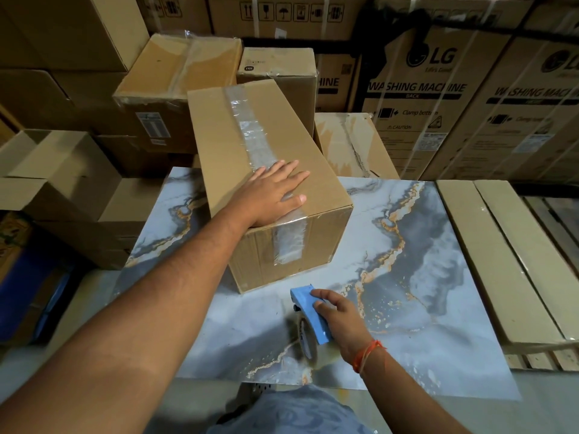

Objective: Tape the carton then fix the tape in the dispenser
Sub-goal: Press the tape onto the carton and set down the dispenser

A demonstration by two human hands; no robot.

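You've got one carton (269, 170) sitting dead centre of the frame on the marble-patterned table (438, 292), angled so its far end points to the upper left. One strip of clear tape (250, 130) runs the whole length of its top and folds down over the near end face. Your left hand (272, 192) is pressed flat on top of the carton near that near edge, fingers spread, palm down on the tape, not gripping anything. Your right hand (341, 317) is lower centre, fingers wrapped over one blue tape dispenser (313, 314) that's resting on the table just in front of the carton, apart from it. There's one roll of tape (308, 339) in the dispenser, a bit blurry. One orange thread band (368, 355) sits on your right wrist. At the right edge, two long flat cartons (501, 261) lie side by side. Across the top right, two washing machine boxes (416, 98) are stacked up behind everything.
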